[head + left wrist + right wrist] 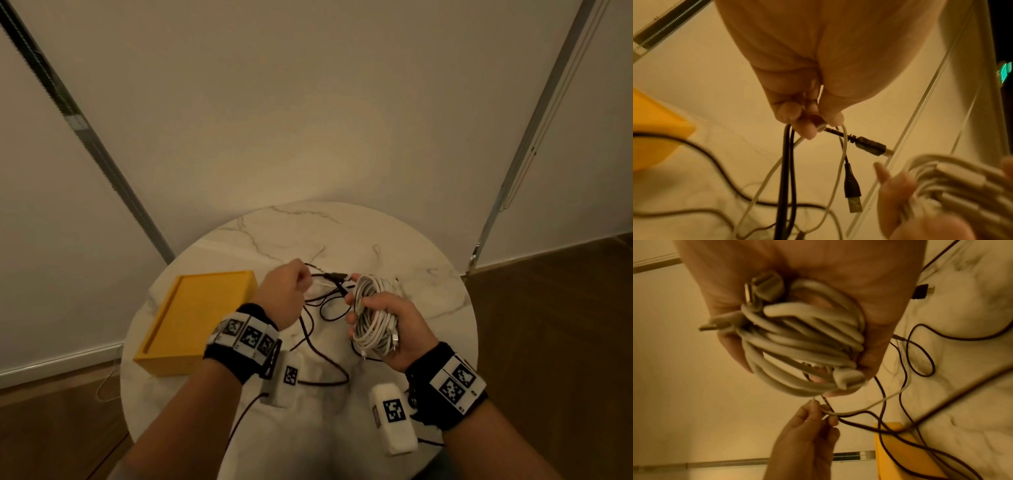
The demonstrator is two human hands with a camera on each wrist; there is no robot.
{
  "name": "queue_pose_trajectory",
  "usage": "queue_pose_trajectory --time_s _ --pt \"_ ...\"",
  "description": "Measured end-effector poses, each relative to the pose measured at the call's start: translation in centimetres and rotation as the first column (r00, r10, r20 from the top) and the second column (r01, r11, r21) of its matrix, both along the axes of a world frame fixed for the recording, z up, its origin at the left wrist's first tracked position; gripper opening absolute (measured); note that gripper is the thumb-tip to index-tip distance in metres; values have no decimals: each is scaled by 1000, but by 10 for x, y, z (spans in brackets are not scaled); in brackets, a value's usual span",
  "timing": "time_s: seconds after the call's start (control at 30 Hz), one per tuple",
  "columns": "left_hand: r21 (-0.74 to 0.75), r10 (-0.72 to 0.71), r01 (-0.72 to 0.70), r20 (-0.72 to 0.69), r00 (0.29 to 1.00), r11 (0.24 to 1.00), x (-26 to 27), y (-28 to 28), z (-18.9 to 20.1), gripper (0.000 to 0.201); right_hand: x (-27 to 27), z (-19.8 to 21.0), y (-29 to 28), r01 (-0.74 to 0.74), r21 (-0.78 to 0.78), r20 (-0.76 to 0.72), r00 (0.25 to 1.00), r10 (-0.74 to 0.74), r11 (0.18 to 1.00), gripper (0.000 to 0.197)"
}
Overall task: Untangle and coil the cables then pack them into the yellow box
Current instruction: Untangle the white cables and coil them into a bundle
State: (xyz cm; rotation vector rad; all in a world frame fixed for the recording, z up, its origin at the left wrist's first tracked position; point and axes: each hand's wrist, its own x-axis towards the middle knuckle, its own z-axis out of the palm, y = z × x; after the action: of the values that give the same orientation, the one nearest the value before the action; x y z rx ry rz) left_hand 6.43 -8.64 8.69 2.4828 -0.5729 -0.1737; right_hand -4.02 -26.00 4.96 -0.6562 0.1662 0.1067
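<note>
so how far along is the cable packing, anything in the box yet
Partly done. The right hand grips a finished white coil. In hand: the left hand pinches black cable and a thin white strand, which look tangled together. Left: dark cable lies loose on the table, and the yellow box looks empty.

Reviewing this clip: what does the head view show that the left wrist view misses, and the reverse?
Only the head view shows the whole open yellow box on the round marble table and both wristbands. Only the left wrist view shows the left hand's fingertips pinching a thin white cable, with two black USB plugs dangling. Both show the right hand gripping the coiled white cable bundle.
</note>
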Motion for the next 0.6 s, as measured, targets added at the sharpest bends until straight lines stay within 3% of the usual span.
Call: queue_pose_trajectory --time_s 0.13,0.3,0.4,0.5,0.6 --pt "-196 23 -11 61 998 981 3 7 34 9 -2 3 6 -37 -70 57 998 41 997 83" --pt "-428 84 -33 102 991 903 1 15 64 13 -1 9 11 -31 -82 101 994 40 996 87" --pt "-565 79 -21 80 994 825 -6 16 70 16 -1 13 13 -28 -99 134 990 41 995 95" --pt "-729 48 -10 32 998 684 -12 17 78 18 -2 17 16 -37 -86 163 985 51 996 100" --pt "-742 -27 19 1 1000 670 -17 16 84 19 -2 22 20 -50 -116 166 984 69 992 94"
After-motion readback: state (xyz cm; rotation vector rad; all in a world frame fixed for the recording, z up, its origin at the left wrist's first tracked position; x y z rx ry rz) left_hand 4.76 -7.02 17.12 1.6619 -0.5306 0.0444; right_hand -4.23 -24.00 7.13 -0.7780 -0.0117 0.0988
